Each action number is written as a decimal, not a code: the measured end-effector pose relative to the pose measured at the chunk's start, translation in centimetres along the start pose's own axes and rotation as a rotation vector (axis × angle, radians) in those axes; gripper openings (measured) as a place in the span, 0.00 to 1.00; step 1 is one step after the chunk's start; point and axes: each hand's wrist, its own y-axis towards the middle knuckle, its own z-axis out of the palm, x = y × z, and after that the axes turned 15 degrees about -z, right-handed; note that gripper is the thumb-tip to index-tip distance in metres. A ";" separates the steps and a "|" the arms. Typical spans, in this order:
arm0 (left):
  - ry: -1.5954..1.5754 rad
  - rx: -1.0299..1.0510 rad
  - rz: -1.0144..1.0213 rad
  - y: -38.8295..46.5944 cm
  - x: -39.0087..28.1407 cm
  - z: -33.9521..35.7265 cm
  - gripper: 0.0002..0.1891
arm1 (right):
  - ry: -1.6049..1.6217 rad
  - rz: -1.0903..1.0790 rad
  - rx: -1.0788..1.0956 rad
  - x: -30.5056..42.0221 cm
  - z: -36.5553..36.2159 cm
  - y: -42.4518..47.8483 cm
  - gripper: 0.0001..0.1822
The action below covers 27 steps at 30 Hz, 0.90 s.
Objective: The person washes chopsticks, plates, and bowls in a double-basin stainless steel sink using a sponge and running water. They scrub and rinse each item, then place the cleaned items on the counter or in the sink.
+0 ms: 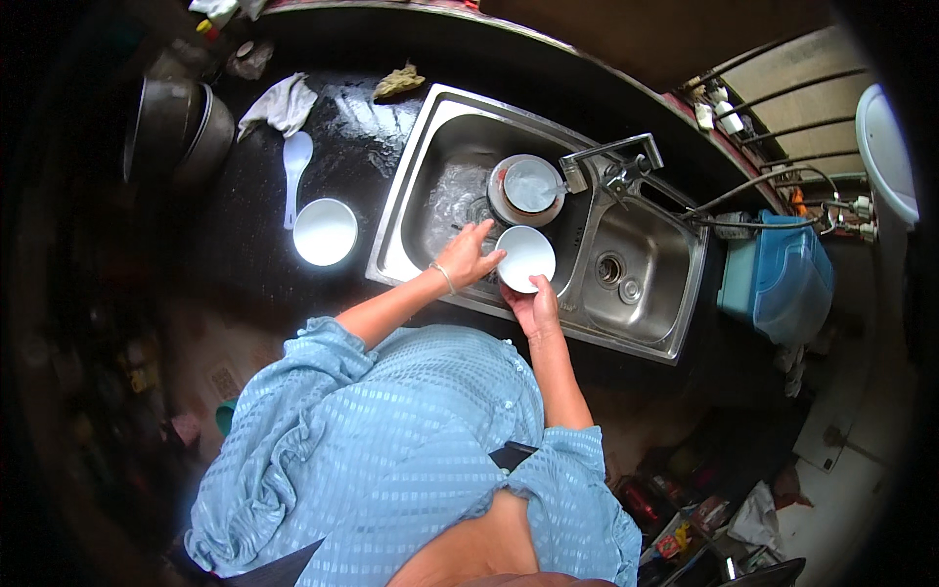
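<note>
My right hand [537,307] holds a white bowl [527,257] by its near rim, over the large basin of a steel sink [396,242]. Beside the bowl's left edge is my left hand [466,254], its fingers apart and the thumb near the rim; whether it touches is unclear. Behind them, a stack of dishes [499,203] stands in the basin, topped by a bowl [530,186] of water under the running faucet [574,176]. On the dark counter left of the sink sit another white bowl [325,232] and a white plastic rice spoon [296,176].
A white cloth [282,105] and a yellowish scrubber [398,81] lie on the counter. Metal pots [165,125] stand far left. Right of the large basin is a smaller one [645,257], with a blue plastic container [785,271] beyond it.
</note>
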 end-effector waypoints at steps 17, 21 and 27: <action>-0.378 -0.475 0.154 -6.8 1.4 -10.9 0.29 | -0.173 0.017 0.230 0.5 0.9 -0.8 0.21; -0.950 -0.388 -0.211 -8.2 4.8 -18.1 0.18 | -0.147 0.079 0.176 0.2 -1.0 0.2 0.17; -0.527 -0.568 -0.394 -8.4 14.4 -21.4 0.14 | -0.160 0.129 0.149 -0.7 -2.1 1.1 0.15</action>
